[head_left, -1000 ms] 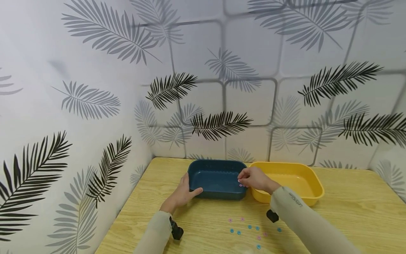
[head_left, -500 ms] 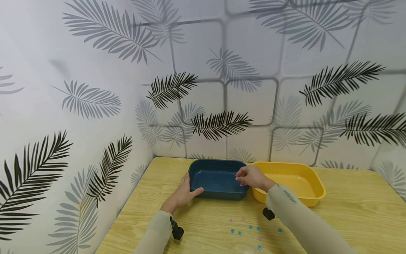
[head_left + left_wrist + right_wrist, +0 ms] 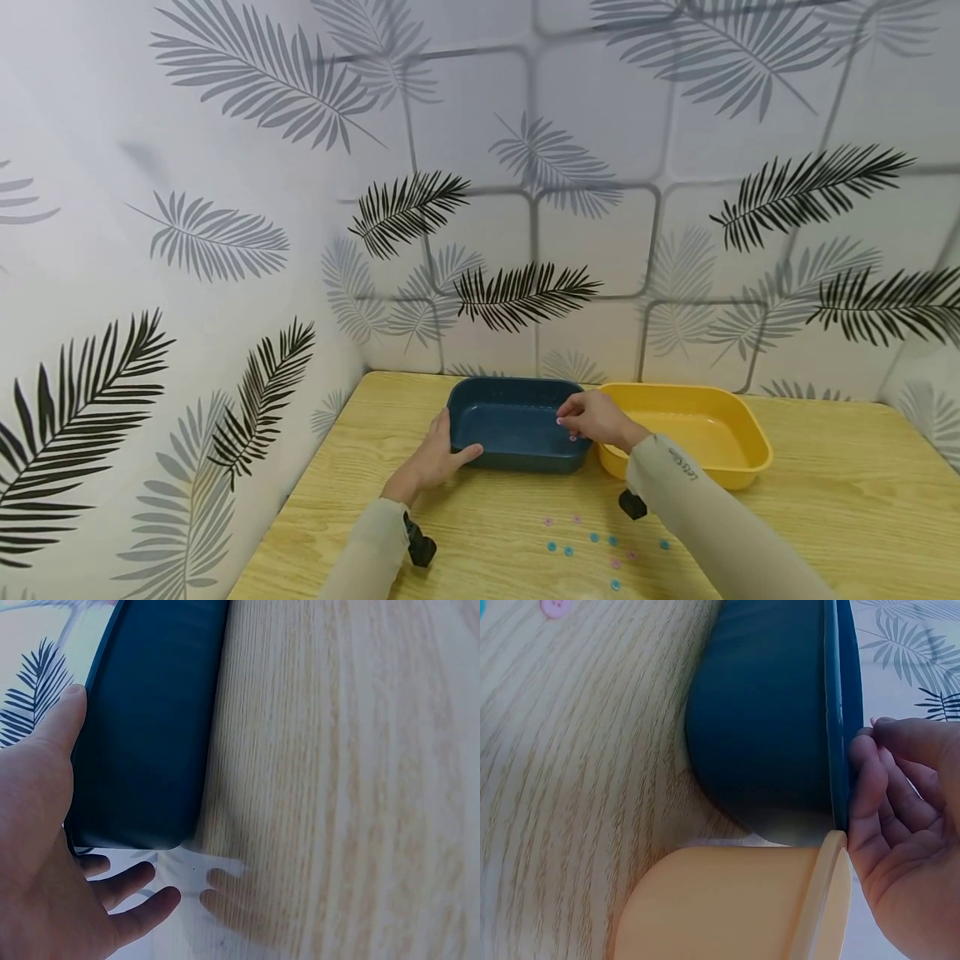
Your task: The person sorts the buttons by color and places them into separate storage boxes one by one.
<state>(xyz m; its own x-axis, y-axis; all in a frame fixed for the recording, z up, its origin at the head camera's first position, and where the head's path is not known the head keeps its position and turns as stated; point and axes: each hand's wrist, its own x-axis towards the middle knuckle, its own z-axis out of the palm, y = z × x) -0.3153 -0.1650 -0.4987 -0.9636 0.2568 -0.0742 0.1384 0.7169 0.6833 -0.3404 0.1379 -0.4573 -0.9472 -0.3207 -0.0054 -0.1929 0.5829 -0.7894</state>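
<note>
A dark blue tray (image 3: 517,421) stands on the wooden table, with a yellow tray (image 3: 723,477) touching its right side. My left hand (image 3: 435,454) rests against the blue tray's front left corner (image 3: 150,727), thumb along the front wall and fingers spread straight. My right hand (image 3: 596,421) hovers at the blue tray's right rim (image 3: 765,712) with its fingers (image 3: 877,772) curled together. A small pink button (image 3: 572,436) shows at its fingertips in the head view. The right wrist view hides that button. The yellow tray's wall (image 3: 727,900) lies just below that hand.
Several small blue and pink buttons (image 3: 592,542) lie scattered on the table in front of the trays; one pink button (image 3: 553,606) shows in the right wrist view. Leaf-patterned walls close off the table at the back and left.
My right hand and forearm have edged slightly left over the blue tray's right rim. The left hand and both trays have stayed put.
</note>
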